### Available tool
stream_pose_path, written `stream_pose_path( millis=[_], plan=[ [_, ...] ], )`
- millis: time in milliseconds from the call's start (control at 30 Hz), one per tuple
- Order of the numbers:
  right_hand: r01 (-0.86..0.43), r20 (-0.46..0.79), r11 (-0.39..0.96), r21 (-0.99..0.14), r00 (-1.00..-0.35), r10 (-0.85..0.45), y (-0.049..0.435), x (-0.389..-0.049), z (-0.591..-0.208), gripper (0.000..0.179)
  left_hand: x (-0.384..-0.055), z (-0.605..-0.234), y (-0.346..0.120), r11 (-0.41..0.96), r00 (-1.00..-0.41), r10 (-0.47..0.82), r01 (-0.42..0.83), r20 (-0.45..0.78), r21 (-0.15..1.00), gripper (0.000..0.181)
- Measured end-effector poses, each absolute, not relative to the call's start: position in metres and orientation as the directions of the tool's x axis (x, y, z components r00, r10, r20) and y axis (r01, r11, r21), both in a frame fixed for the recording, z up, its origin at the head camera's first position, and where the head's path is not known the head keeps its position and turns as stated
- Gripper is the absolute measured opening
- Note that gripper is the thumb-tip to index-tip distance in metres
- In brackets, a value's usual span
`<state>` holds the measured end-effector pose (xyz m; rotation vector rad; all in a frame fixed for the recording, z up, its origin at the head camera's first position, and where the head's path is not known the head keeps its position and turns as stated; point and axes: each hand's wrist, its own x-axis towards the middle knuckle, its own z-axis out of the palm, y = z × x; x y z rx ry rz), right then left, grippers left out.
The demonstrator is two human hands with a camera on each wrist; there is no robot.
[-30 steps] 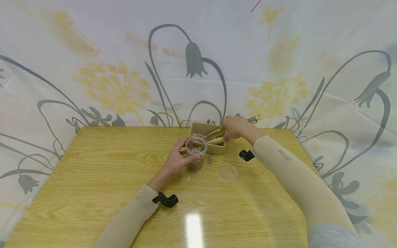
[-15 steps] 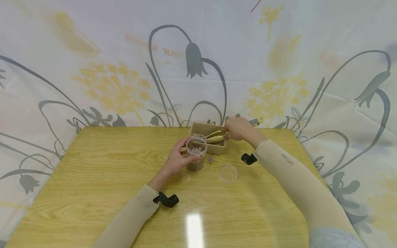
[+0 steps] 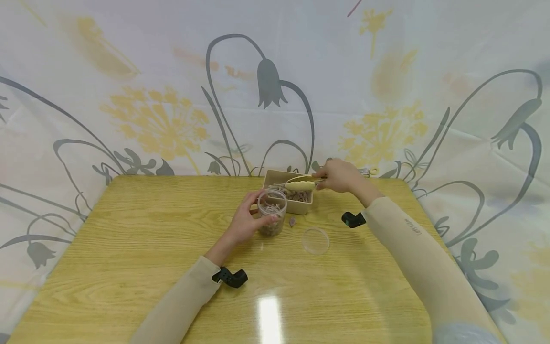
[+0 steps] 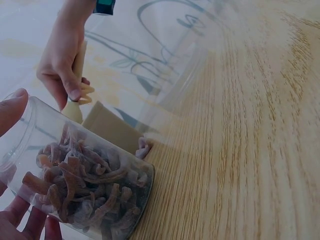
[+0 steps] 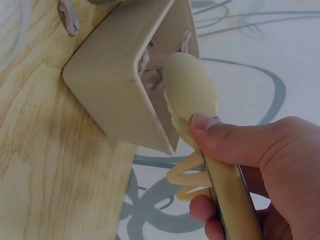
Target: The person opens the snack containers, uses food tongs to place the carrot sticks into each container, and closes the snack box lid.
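My left hand (image 3: 246, 222) grips a clear round jar (image 3: 271, 225) from its left side. Brownish-purple wrinkled strips (image 4: 95, 185) fill its lower part in the left wrist view. My right hand (image 3: 341, 176) holds yellow-headed tongs (image 5: 192, 85), thumb on top, fingers curled beneath. The tongs' heads are over the mouth of a beige rectangular box (image 3: 296, 206) just behind the jar. Similar strips lie inside the box. One strip (image 5: 186, 42) shows by the tong tips in the right wrist view; whether it is pinched I cannot tell.
A clear round lid (image 3: 315, 241) lies flat on the wooden table (image 3: 172, 229), right of the jar. One loose strip (image 3: 292, 221) lies between jar and lid. A patterned curtain (image 3: 172, 71) hangs directly behind the table's far edge.
My right hand has shifted right with the tongs, whose heads have risen from inside the box to over its mouth. My left hand and the jar have stayed in place.
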<state>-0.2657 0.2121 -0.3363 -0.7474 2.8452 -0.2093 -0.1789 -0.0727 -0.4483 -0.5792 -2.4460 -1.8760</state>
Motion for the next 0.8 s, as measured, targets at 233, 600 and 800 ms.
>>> stream_pose_path(
  millis=[233, 600, 800],
  plan=[
    [-0.459, -0.099, 0.839, -0.294, -0.858, -0.504, 0.219, -0.264, -0.331, 0.042, -0.180, -0.448, -0.073, 0.208, -0.930, 0.290, 0.289, 0.223, 0.934, 0.077],
    [-0.424, -0.035, 0.757, -0.498, -0.862, -0.506, 0.222, -0.253, -0.314, 0.041, -0.163, -0.419, -0.072, 0.197, -0.925, 0.312, 0.287, 0.218, 0.937, 0.073],
    [-0.456, 0.016, 0.687, -0.567, -0.839, -0.544, 0.218, -0.241, -0.304, 0.040, -0.155, -0.405, -0.072, 0.200, -0.925, 0.321, 0.274, 0.201, 0.941, 0.073]
  ],
)
